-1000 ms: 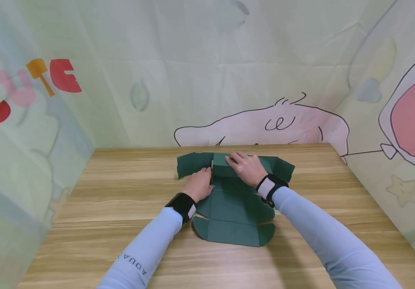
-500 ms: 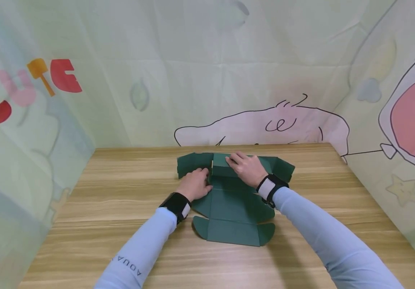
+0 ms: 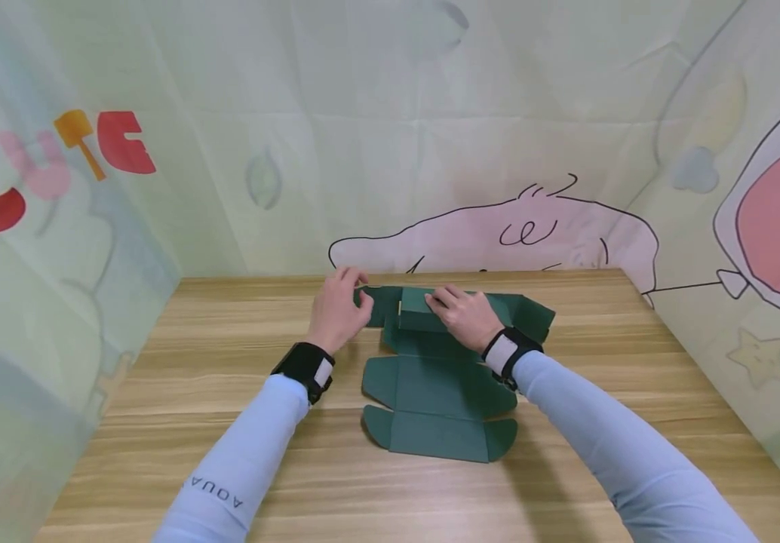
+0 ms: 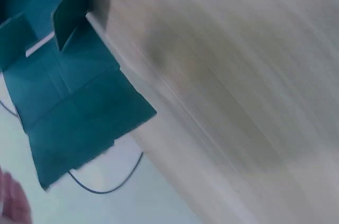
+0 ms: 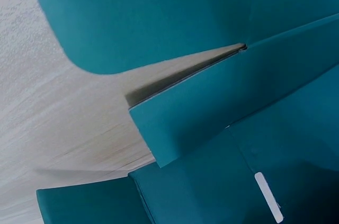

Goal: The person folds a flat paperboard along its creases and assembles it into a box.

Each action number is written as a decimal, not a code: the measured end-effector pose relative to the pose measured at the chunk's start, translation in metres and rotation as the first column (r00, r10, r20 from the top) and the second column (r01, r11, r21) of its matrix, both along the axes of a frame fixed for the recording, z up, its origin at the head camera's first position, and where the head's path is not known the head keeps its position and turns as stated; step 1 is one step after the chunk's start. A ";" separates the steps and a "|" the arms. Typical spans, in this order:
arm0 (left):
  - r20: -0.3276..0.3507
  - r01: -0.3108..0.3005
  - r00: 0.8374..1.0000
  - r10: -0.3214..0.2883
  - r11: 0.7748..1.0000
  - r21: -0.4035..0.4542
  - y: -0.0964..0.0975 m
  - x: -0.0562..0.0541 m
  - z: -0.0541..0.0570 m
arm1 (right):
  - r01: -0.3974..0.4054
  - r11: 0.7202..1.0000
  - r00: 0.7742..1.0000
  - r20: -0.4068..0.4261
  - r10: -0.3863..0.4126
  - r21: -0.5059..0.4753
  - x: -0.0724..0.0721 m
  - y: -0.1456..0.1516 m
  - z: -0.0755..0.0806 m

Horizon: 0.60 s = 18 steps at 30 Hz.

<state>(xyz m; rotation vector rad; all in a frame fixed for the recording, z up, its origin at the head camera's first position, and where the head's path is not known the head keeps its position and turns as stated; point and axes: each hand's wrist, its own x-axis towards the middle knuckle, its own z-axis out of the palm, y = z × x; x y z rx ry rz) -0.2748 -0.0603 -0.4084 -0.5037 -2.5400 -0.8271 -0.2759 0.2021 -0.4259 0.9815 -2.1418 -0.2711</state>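
A dark green cardboard box (image 3: pixel 440 388), partly unfolded, lies on the wooden table with its rounded front flaps spread flat. Its back panel is folded up, and my right hand (image 3: pixel 465 317) holds that panel with curled fingers over its top. At the panel's left end, my left hand (image 3: pixel 340 308) hovers by the outer end of the back-left flap (image 3: pixel 383 307), thumb and fingers bent and apart. In the left wrist view this flap (image 4: pixel 87 121) shows whole, with blurred fingertips (image 4: pixel 11 200) off to one side. The right wrist view shows creased panels and a narrow white slot.
The wooden table (image 3: pixel 227 445) meets a printed cloth backdrop (image 3: pixel 376 151) along its back edge, just behind the box. On the box's right side, another flap (image 3: pixel 535 317) sticks out past my right wrist.
My left hand has left the inner corner beside the folded panel and moved back and left to the flap's outer end. The right hand stays in place on the panel.
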 end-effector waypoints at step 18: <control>0.504 -0.078 0.860 -0.077 0.957 0.278 -0.010 -0.010 -0.035 | -0.009 1.000 1.000 0.027 0.009 0.000 0.003 0.003 0.002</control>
